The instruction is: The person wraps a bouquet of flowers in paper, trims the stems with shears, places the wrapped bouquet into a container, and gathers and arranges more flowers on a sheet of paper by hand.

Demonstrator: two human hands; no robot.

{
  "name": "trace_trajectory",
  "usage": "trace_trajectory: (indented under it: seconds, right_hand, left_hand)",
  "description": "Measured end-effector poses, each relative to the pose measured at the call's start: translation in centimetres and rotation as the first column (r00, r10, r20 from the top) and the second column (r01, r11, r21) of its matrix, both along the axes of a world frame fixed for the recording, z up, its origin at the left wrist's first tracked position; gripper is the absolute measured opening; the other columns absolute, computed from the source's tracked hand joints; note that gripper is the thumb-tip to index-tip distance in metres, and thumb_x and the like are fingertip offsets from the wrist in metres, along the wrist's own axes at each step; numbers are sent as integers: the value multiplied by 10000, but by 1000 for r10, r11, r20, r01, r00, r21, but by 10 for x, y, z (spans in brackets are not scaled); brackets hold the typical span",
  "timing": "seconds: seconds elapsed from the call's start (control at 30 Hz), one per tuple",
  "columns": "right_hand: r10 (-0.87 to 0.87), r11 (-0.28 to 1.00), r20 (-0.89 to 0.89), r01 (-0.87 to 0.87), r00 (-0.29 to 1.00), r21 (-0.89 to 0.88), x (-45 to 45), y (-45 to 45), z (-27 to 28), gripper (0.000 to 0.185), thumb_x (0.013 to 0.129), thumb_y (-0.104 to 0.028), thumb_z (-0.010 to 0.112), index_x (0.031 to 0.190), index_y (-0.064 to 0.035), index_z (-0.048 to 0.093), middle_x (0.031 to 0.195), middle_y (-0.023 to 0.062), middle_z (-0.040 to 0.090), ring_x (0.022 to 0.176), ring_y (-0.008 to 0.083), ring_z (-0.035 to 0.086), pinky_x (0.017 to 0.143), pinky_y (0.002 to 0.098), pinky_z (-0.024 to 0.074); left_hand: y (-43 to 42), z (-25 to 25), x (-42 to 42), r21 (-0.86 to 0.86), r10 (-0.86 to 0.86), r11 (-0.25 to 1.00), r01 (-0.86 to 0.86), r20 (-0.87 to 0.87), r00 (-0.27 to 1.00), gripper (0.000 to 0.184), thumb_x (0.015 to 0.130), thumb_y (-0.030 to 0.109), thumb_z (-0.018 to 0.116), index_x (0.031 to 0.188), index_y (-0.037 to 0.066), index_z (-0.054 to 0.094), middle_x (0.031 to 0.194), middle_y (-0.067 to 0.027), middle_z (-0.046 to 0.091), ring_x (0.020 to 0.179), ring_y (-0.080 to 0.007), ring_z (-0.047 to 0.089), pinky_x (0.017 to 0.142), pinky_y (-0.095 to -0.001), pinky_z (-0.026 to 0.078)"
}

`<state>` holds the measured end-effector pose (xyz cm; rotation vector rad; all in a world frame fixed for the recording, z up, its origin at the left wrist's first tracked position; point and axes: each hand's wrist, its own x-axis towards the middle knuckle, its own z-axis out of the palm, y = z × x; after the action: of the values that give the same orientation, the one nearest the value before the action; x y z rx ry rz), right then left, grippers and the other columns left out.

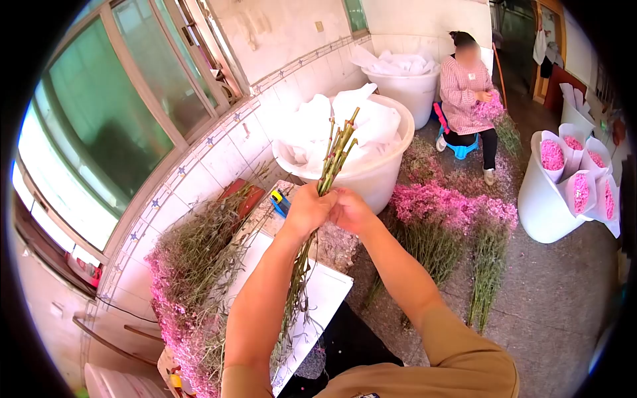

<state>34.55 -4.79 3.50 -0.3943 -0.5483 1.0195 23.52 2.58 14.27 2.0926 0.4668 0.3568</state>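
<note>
- Can't see stems (337,152) inside left hand (306,209).
- Can't trace lower ends by near corner of white board (330,286).
- Can't read badge (369,396), cut off below.

Smooth plastic tub (381,180), crumpled papery wrapping (368,123), knobbly stems (336,158), matt cloth sleeve (458,339), glossy wall tiles (229,159)

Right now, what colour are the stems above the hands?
The stems are mostly green with brownish patches, clearest in the head view.
</note>
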Motion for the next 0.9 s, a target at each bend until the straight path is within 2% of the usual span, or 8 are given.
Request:
trace_trajectory:
  seconds: [0.1, 0.17, 0.3, 0.5, 0.6, 0.73, 0.8, 0.9]
  right_hand:
    - [46, 993, 168, -26, 985, -118, 3, 3, -5, 214, 991, -146, 614, 1129, 15, 635, 1018, 145, 696, 926, 282, 704, 853, 469, 590]
    - [67, 979, 224, -21, 972, -202, 9, 1, 2, 193, 971, -120, 627, 1110, 13, 635, 1000, 145, 695, 897, 293, 706, 859, 485, 591]
    - [-226, 965, -21, 221, 974, -142, 52, -32, 49, 57, 971, -84, 589, 976, -29, 603, 870, 83, 637, 780, 266, 661, 770, 483, 570]
    - [-199, 963, 198, 229, 960, -141, 76, -78, 135, 126, 1009, -135, 581, 938, -35, 610, 792, 28, 550, 594, 139, 482, 652, 381, 506]
    - [-353, 809, 637, 565, 685, -160, 44, -94, 137, 142, 1014, -124, 581, 926, -14, 597, 750, 8, 514, 538, 115, 439, 570, 346, 483]
    - [-389, 732, 716, 666, 580, -142, 10, -119, 104, 134, 1011, -115, 569, 912, -31, 605, 775, 38, 575, 588, 141, 515, 644, 386, 519]
    - [-221, 716, 942, 698, 252, -19, 4, -124, 71, 130, 1018, -139, 581, 967, -27, 621, 818, 59, 625, 731, 189, 604, 737, 377, 518]
    - [43, 790, 995, 607, 90, -89, -28, -119, 39, 191, 960, -227, 686, 956, -46, 627, 876, 145, 657, 844, 289, 636, 780, 405, 501]
  left_hand:
    - [-5, 3, -6, -62, -21, 998, 21, 11, 1000, 276, 926, 195, 674, 1018, -63, 698, 759, -119, 702, 669, -161, 650, 620, -352, 522]
    - [-6, 8, -9, -162, -51, 985, 63, 75, 996, 172, 969, 149, 653, 998, -20, 669, 641, -15, 567, 454, -83, 462, 409, -266, 362]
    - [-5, 12, -15, -166, -72, 983, 81, 58, 996, 153, 966, 138, 655, 964, -16, 653, 619, -8, 536, 442, -94, 460, 410, -278, 362]
    - [-2, -7, -3, 4, -91, 996, 91, 40, 995, 163, 953, 134, 666, 861, 21, 593, 613, 15, 501, 447, -96, 466, 416, -297, 363]
    - [2, -5, -7, -63, -91, 994, 95, 64, 994, 143, 952, 130, 660, 878, 19, 608, 612, 13, 507, 453, -94, 466, 419, -296, 366]
    - [-1, 9, -15, -168, -97, 980, 103, 46, 994, 126, 955, 130, 657, 915, 15, 624, 619, 10, 517, 451, -91, 458, 424, -289, 371]
    - [0, 12, -16, -138, -92, 986, 95, 26, 995, 120, 956, 128, 655, 960, 8, 646, 619, 12, 520, 445, -94, 452, 430, -286, 382]
    - [-3, 18, -19, -238, -91, 965, 107, 78, 993, 140, 960, 127, 645, 1007, -3, 666, 622, 11, 518, 457, -96, 461, 434, -281, 387]
